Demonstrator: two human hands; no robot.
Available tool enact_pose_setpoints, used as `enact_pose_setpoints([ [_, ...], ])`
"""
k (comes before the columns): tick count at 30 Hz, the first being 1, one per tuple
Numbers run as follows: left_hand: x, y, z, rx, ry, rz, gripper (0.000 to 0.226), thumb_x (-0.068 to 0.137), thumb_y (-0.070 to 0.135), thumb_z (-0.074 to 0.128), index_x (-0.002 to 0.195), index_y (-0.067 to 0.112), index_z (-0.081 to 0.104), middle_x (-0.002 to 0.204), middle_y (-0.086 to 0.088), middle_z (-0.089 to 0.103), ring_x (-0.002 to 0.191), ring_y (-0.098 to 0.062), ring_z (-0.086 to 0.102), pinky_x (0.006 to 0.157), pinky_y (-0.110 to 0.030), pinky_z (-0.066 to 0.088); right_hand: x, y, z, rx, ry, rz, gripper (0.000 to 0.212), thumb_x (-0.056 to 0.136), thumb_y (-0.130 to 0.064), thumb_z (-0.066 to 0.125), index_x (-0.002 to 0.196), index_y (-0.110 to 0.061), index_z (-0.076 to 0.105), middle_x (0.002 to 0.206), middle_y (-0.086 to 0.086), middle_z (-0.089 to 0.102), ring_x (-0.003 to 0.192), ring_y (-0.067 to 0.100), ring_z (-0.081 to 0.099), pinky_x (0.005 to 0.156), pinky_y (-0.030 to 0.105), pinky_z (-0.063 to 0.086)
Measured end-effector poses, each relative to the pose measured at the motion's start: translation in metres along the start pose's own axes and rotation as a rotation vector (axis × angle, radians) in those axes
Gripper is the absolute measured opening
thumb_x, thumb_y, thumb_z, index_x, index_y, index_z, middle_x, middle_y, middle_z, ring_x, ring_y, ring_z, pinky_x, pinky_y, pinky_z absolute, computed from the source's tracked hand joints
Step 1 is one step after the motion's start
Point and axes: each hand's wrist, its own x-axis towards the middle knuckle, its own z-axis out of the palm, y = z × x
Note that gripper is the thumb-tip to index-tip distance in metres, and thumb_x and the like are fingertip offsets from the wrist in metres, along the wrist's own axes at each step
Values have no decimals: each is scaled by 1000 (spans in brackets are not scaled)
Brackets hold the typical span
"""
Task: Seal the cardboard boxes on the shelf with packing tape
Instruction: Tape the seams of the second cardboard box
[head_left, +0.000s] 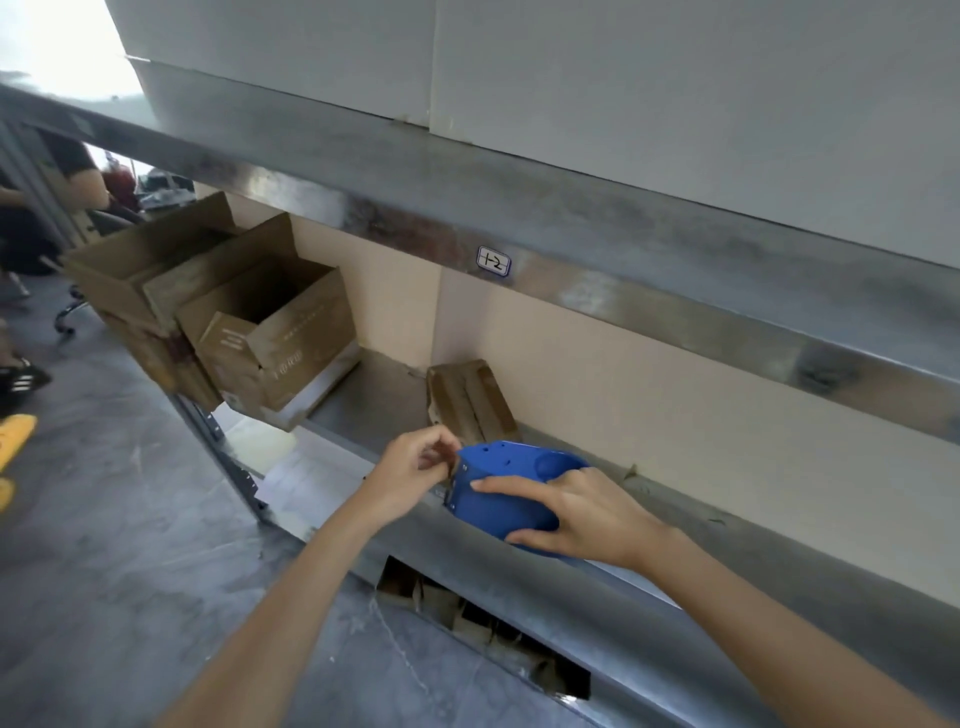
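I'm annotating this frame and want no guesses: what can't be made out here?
Head view only.
1. Tape roll: hidden inside the blue dispenser that the right hand grips.
2. Tape end: mostly covered by the left hand.
3. Open box contents: interior in shadow.
4. Print on that box: blurred, too small.

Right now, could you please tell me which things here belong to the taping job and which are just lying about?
For the job: blue tape dispenser in the right hand, left hand pinching at its front, open cardboard boxes.
Lying about: shelf label, yellow object on floor.
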Motion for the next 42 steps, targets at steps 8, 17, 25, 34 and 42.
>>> enact_pose_setpoints([
  [8, -3, -1, 2, 122, 98, -57, 34, 90, -9, 56, 85, 24, 59, 92, 6, 66, 92, -8, 62, 86, -35, 56, 7, 0, -3, -12, -7, 26, 58, 94, -51, 54, 145, -55, 27, 49, -4, 30, 47, 10, 30, 51, 26, 27],
  [17, -9, -11, -29, 50, 162, -107, 15, 91, 7, 66, 82, 18, 63, 84, 4, 66, 85, -10, 61, 80, -23, 46, -1, 14, -10, -36, -9, 107, 59, 93, -53, 54, 142, -60, 23, 49, -5, 31, 49, 10, 31, 53, 24, 28],
  [25, -19, -31, -34, 11, 139, -157, 12, 93, 12, 66, 84, 19, 61, 83, 9, 65, 87, -10, 61, 81, -23, 46, -26, 42, -22, -56, -36, 263, 57, 90, -49, 60, 140, -58, 35, 48, -12, 29, 46, 6, 31, 56, 23, 28],
  [34, -10, -36, -2, -34, 215, -147, 8, 90, 15, 71, 89, 16, 63, 90, 3, 67, 89, -8, 62, 83, -23, 49, -35, 54, -18, -37, -97, 327, 57, 92, -49, 58, 142, -57, 32, 52, -14, 33, 48, 7, 35, 51, 13, 24],
  [42, 2, -45, 10, 1, 252, -133, 18, 92, 6, 65, 85, 19, 55, 87, -3, 64, 87, -17, 64, 76, -16, 46, -35, 60, -10, -2, -109, 344, 56, 93, -48, 57, 141, -58, 31, 58, -19, 36, 51, 3, 37, 53, 12, 25],
])
